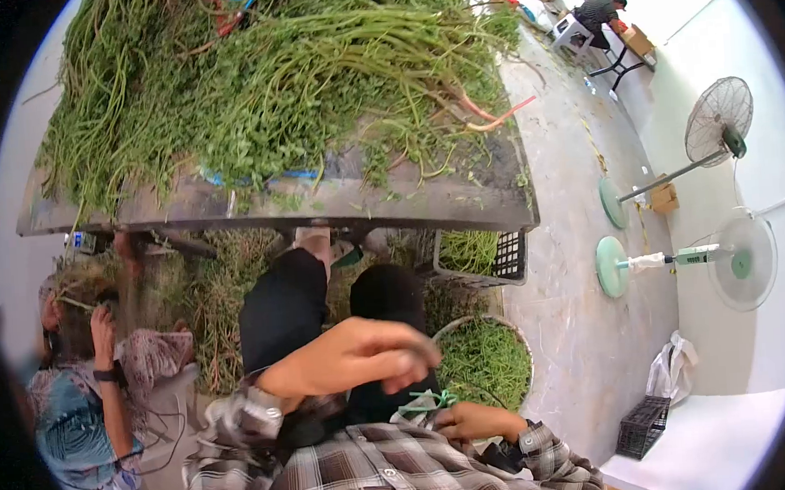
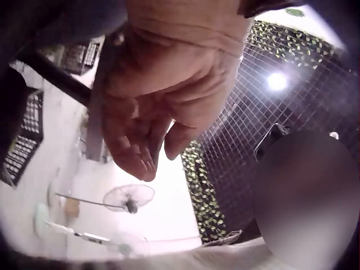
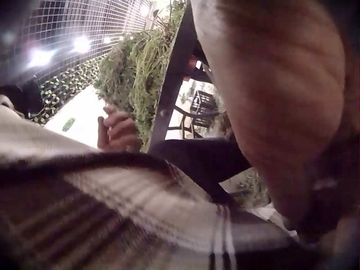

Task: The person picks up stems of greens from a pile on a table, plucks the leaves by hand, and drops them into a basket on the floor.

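My left hand (image 1: 350,358) is raised over the lap, slightly blurred, its fingers loosely bent. In the left wrist view its palm and fingers hold nothing. Low at the waist, my right hand (image 1: 480,420) has its fingers curled at a small cluster of thin green strands (image 1: 429,401) lying against the plaid shirt (image 1: 351,469). The right wrist view shows mostly the blurred heel of that hand, with its fingertips hidden in shadow. Ahead, a big heap of leafy green stems (image 1: 314,98) covers the table.
The dark table edge (image 1: 276,222) runs across in front of the knees. Beneath and beside it are a crate of stems (image 1: 510,255) and a round basket of greens (image 1: 483,364). Another person (image 1: 90,394) sits at left. Two standing fans (image 1: 612,202) (image 1: 611,267) occupy the right floor.
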`<action>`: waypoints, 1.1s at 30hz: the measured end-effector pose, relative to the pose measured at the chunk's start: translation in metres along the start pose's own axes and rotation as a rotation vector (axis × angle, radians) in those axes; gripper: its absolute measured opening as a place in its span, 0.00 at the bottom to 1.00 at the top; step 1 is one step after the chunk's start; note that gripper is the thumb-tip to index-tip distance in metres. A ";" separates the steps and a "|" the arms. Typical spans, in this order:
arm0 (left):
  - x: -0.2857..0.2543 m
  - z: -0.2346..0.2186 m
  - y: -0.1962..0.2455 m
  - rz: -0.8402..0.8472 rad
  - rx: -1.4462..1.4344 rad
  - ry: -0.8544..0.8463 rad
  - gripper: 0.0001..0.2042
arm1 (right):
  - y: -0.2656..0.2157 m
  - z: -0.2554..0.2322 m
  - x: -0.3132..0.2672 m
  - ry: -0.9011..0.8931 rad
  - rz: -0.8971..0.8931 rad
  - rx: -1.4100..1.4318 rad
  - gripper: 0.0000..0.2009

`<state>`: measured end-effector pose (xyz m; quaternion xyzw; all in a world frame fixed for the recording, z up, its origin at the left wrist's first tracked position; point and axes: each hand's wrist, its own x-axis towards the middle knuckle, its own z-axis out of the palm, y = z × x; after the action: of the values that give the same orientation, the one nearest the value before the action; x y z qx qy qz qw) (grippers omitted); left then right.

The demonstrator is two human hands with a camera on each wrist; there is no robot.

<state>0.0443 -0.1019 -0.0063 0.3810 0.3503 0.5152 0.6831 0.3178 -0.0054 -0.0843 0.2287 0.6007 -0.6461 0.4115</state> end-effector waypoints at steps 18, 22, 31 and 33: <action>-0.208 0.040 -0.105 -0.709 0.256 0.508 0.09 | 0.068 0.042 -0.010 0.113 -0.004 -0.199 0.10; -0.238 0.057 -0.136 -0.725 0.459 0.529 0.08 | 0.088 0.053 -0.013 0.169 0.030 -0.323 0.11; -0.274 0.085 -0.185 -0.669 0.406 0.727 0.08 | 0.063 0.062 -0.025 0.155 -0.032 -0.159 0.18; -0.284 0.087 -0.194 -0.653 0.399 0.712 0.09 | 0.069 0.067 -0.026 0.167 -0.047 -0.185 0.18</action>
<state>0.1418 -0.4261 -0.1129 0.1760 0.7529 0.2964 0.5607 0.4006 -0.0589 -0.0928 0.2289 0.6951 -0.5761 0.3642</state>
